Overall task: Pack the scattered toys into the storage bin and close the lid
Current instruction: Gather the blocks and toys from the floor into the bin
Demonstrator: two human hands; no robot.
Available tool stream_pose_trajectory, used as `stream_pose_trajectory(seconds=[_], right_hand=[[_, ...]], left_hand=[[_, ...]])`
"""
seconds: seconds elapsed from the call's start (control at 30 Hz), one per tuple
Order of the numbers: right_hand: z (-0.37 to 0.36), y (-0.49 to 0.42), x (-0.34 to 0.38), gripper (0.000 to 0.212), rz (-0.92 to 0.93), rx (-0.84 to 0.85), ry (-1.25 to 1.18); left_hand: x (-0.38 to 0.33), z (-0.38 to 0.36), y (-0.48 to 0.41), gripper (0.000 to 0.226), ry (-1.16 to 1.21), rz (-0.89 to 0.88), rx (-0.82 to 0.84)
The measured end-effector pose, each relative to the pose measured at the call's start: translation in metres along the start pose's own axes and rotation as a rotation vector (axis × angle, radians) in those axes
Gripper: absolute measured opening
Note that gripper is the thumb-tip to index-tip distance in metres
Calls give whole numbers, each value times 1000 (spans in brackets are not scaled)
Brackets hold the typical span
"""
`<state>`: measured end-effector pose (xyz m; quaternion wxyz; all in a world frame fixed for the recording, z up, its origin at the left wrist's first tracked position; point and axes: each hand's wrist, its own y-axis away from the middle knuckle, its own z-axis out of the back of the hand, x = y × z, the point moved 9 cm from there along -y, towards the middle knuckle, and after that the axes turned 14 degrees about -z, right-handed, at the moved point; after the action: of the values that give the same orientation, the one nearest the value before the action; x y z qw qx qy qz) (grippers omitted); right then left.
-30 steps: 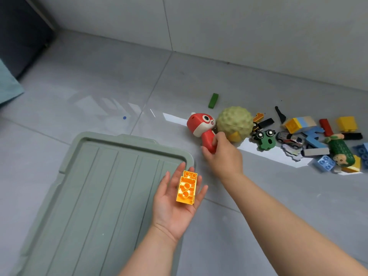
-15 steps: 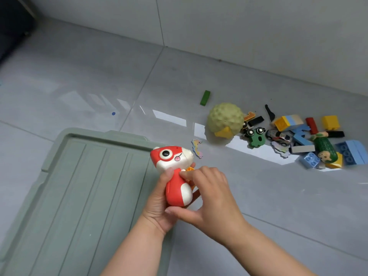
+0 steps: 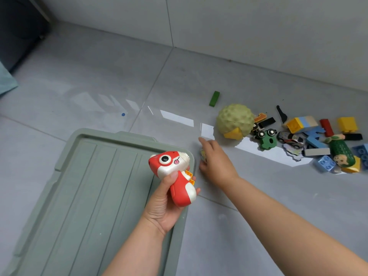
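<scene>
Left hand (image 3: 163, 206), palm up, fingers curled round red-and-white plastic animal figure (image 3: 175, 172), orange studded brick (image 3: 189, 174) pinned behind it, both over corner of sage-green ribbed plastic bin lid (image 3: 89, 196). Right hand (image 3: 217, 166), palm down, arm outstretched, covers small flat printed piece (image 3: 203, 155) on grey tiled floor (image 3: 239, 216); grip unclear. Other toys lie scattered beside bumpy green ball (image 3: 235, 118).

The red-and-white toy (image 3: 171, 164) in my left hand (image 3: 163, 208) is smooth glossy plastic, the green lid (image 3: 89, 196) a duller matt plastic, the floor (image 3: 99, 76) polished tile that mirrors the light, and the knobbly ball (image 3: 235, 118) looks rubbery, I think.
</scene>
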<state>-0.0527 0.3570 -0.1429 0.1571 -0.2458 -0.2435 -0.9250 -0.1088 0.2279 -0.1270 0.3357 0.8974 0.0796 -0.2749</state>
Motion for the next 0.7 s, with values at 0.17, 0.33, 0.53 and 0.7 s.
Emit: stream_pose_trajectory(seconds=[0.17, 0.33, 0.53, 0.7], right_hand=[[45, 31, -32, 46, -386, -53, -1323], [92, 41, -30, 22, -317, 164, -2102], [129, 25, -34, 23, -301, 50, -1818], [150, -13, -28, 51, -209, -377, -142]], left_hand=[[8, -8, -1, 70, -43, 23, 68], [12, -19, 0, 71, -63, 37, 97], [18, -21, -1, 97, -146, 35, 59], [18, -20, 4, 99, -268, -21, 23]])
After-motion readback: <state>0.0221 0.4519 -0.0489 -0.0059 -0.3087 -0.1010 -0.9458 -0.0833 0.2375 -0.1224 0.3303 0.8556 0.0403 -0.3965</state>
